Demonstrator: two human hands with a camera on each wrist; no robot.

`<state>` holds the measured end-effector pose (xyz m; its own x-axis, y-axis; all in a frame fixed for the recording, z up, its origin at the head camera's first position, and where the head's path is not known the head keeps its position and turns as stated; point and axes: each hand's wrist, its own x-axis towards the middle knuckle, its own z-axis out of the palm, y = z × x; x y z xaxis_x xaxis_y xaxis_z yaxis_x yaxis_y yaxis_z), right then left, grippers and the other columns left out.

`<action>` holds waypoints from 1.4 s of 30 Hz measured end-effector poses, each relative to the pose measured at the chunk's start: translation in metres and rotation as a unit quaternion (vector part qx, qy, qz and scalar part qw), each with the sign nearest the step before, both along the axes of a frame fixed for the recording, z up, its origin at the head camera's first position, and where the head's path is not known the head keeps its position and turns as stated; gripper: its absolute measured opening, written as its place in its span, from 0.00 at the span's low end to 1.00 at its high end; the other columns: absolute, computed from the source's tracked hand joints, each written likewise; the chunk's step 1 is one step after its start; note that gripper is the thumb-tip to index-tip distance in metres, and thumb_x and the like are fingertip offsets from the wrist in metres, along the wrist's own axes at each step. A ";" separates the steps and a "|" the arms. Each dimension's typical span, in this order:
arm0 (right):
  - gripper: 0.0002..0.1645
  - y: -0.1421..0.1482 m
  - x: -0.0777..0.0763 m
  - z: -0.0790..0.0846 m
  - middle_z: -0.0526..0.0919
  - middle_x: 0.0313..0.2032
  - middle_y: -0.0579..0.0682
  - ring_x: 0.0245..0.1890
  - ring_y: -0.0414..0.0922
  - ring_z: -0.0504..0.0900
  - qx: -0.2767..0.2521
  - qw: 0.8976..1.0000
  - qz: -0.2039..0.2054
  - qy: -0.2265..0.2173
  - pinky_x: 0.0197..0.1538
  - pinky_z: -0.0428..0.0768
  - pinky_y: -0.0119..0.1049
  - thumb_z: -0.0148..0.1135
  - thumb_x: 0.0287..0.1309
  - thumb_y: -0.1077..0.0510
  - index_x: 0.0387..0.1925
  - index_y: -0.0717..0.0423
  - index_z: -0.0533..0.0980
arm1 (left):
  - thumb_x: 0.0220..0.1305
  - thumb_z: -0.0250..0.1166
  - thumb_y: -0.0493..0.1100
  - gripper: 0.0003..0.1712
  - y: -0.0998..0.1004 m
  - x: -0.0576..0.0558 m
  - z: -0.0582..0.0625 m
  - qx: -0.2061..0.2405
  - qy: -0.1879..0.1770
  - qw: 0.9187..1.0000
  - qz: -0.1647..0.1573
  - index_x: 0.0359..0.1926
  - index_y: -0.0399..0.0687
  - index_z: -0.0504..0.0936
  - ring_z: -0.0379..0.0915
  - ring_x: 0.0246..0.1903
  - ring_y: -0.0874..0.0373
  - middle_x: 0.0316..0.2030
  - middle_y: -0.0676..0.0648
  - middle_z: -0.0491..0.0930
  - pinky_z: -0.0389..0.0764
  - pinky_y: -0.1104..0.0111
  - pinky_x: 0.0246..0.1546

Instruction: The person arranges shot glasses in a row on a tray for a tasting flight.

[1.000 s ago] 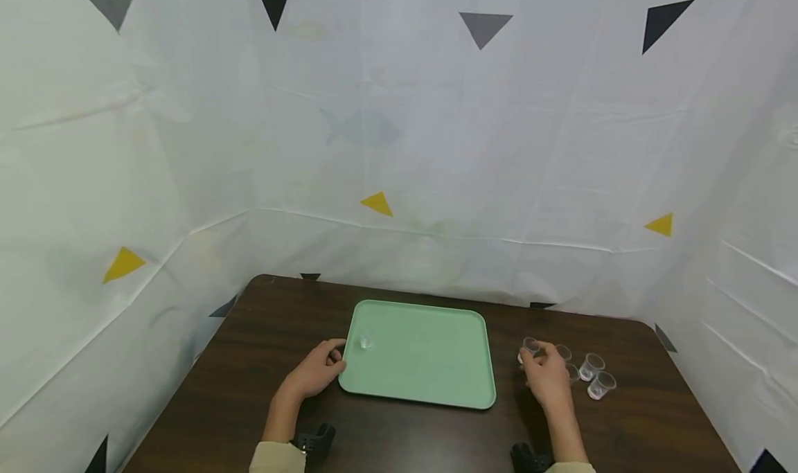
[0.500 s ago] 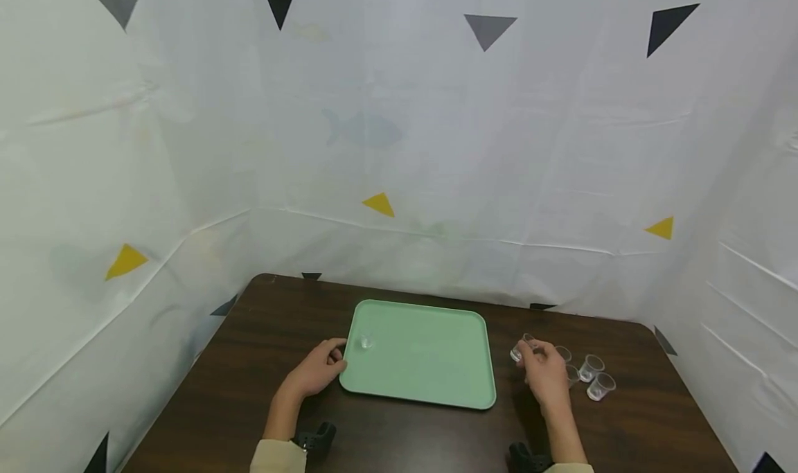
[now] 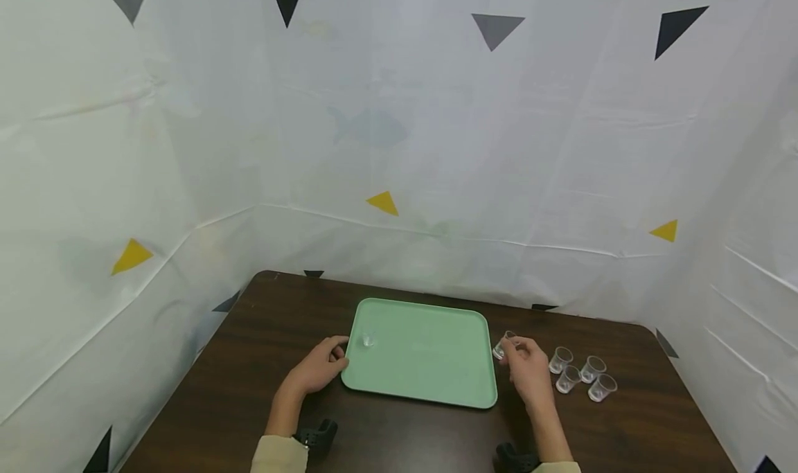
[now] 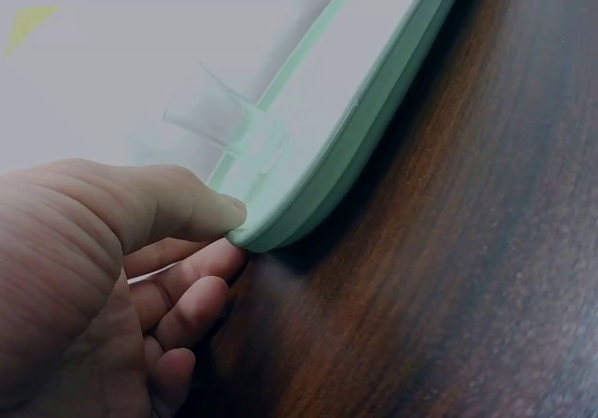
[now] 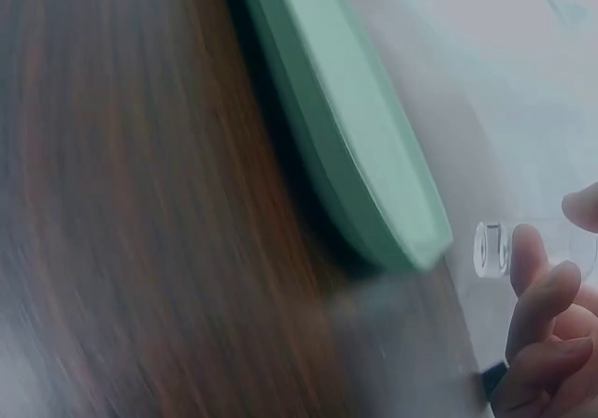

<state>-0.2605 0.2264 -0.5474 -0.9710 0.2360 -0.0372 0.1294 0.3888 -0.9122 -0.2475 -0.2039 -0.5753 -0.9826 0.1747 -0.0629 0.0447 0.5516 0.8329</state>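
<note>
In the head view a green tray [image 3: 427, 362] lies on the dark wooden table. My left hand [image 3: 316, 368] holds its left edge, the thumb on the rim and the other fingers curled below, as the left wrist view shows. One small clear shot glass [image 3: 368, 339] stands on the tray near that edge. Just off the tray's right side, my right hand [image 3: 528, 370] pinches another shot glass [image 3: 499, 350], tilted, between thumb and fingers. Its thick base [image 5: 491, 250] points toward the tray side in the right wrist view.
Several more clear shot glasses [image 3: 568, 380] stand grouped on the table right of my right hand. White sheeting [image 3: 449, 147] with coloured triangles closes off the back and sides of the dark table [image 3: 399, 438].
My right hand has carried its shot glass leftward, away from the group and up to the tray's right edge. The left hand keeps its place on the tray.
</note>
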 end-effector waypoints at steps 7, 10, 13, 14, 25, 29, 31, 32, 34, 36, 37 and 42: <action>0.26 -0.020 0.001 0.001 0.86 0.30 0.51 0.23 0.41 0.74 -0.001 1.000 0.031 -0.004 0.31 0.74 0.36 0.60 0.79 0.44 0.62 0.60 0.77 | 0.76 0.61 0.39 0.28 0.002 -0.003 -0.002 -0.010 -0.002 1.000 -0.001 0.73 0.35 0.74 0.71 0.40 0.55 0.45 0.45 0.77 0.75 0.59 0.45; 0.26 -0.028 0.002 0.002 0.87 0.30 0.52 0.25 0.42 0.75 -0.001 0.999 0.039 -0.004 0.33 0.76 0.36 0.61 0.79 0.44 0.63 0.60 0.77 | 0.76 0.61 0.39 0.29 0.003 -0.003 -0.002 -0.012 -0.003 1.000 -0.003 0.74 0.34 0.73 0.71 0.40 0.55 0.45 0.45 0.77 0.75 0.60 0.45; 0.27 -0.036 0.001 0.001 0.88 0.31 0.54 0.26 0.44 0.76 -0.004 0.999 0.051 -0.003 0.33 0.76 0.37 0.62 0.78 0.44 0.63 0.60 0.78 | 0.76 0.61 0.39 0.29 0.003 -0.002 -0.001 -0.012 -0.004 1.000 -0.006 0.74 0.34 0.73 0.71 0.41 0.55 0.45 0.45 0.77 0.75 0.59 0.46; 0.27 -0.039 0.001 0.001 0.88 0.31 0.55 0.26 0.44 0.76 -0.003 0.998 0.057 -0.002 0.33 0.76 0.37 0.62 0.78 0.43 0.64 0.60 0.78 | 0.76 0.61 0.39 0.29 0.003 -0.002 -0.001 -0.011 -0.006 1.000 -0.006 0.74 0.34 0.73 0.71 0.41 0.55 0.45 0.45 0.77 0.75 0.58 0.47; 0.23 -0.073 -0.002 0.001 0.90 0.32 0.54 0.33 0.49 0.85 0.018 0.996 0.091 0.017 0.36 0.79 0.37 0.67 0.74 0.47 0.61 0.58 0.81 | 0.76 0.62 0.39 0.30 0.005 -0.002 -0.001 -0.004 -0.016 1.000 -0.003 0.75 0.36 0.72 0.71 0.42 0.54 0.46 0.45 0.78 0.75 0.56 0.48; 0.22 -0.084 -0.001 0.000 0.90 0.32 0.56 0.33 0.51 0.86 0.010 0.994 0.104 0.031 0.35 0.78 0.36 0.68 0.73 0.50 0.60 0.59 0.82 | 0.76 0.62 0.39 0.30 0.006 0.001 -0.001 -0.004 -0.020 1.000 0.001 0.75 0.36 0.72 0.72 0.41 0.55 0.46 0.45 0.78 0.76 0.56 0.47; 0.22 -0.091 -0.001 0.000 0.89 0.31 0.56 0.33 0.53 0.86 0.005 0.993 0.113 0.042 0.35 0.77 0.36 0.68 0.73 0.51 0.60 0.60 0.82 | 0.77 0.62 0.40 0.30 0.005 0.002 -0.001 -0.006 -0.023 1.000 0.000 0.76 0.37 0.72 0.72 0.42 0.55 0.46 0.45 0.78 0.76 0.57 0.48; 0.22 -0.094 -0.001 0.000 0.89 0.31 0.56 0.33 0.53 0.86 0.001 0.992 0.118 0.047 0.34 0.77 0.36 0.69 0.73 0.52 0.60 0.61 0.82 | 0.77 0.62 0.40 0.30 0.005 0.002 -0.001 -0.007 -0.022 1.000 0.000 0.76 0.37 0.71 0.72 0.42 0.55 0.46 0.45 0.78 0.76 0.57 0.48; 0.21 -0.101 -0.003 0.000 0.89 0.30 0.56 0.33 0.53 0.86 -0.005 0.991 0.125 0.053 0.34 0.76 0.36 0.69 0.72 0.53 0.59 0.62 0.82 | 0.77 0.62 0.40 0.31 0.003 0.001 0.000 -0.004 -0.017 1.000 -0.003 0.76 0.36 0.71 0.73 0.41 0.54 0.46 0.44 0.78 0.76 0.56 0.48; 0.21 -0.109 -0.004 -0.001 0.89 0.30 0.56 0.33 0.53 0.86 -0.006 0.990 0.132 0.055 0.34 0.76 0.36 0.69 0.72 0.53 0.59 0.61 0.82 | 0.78 0.61 0.40 0.31 0.003 0.000 0.000 -0.003 -0.016 1.000 -0.008 0.77 0.36 0.69 0.72 0.41 0.54 0.47 0.44 0.78 0.76 0.57 0.47; 0.21 -0.112 -0.005 -0.002 0.89 0.30 0.55 0.34 0.53 0.86 -0.006 0.989 0.136 0.053 0.35 0.76 0.36 0.70 0.72 0.53 0.60 0.61 0.82 | 0.78 0.61 0.40 0.32 0.003 0.000 0.000 -0.001 -0.015 1.000 -0.007 0.77 0.36 0.69 0.72 0.41 0.54 0.46 0.44 0.78 0.76 0.57 0.47; 0.22 -0.124 -0.006 -0.004 0.89 0.32 0.55 0.36 0.52 0.87 0.001 0.986 0.164 0.044 0.37 0.78 0.38 0.69 0.72 0.52 0.61 0.60 0.82 | 0.77 0.62 0.39 0.32 0.005 0.001 -0.002 0.008 -0.022 1.000 -0.004 0.78 0.36 0.68 0.72 0.39 0.54 0.45 0.45 0.78 0.75 0.59 0.45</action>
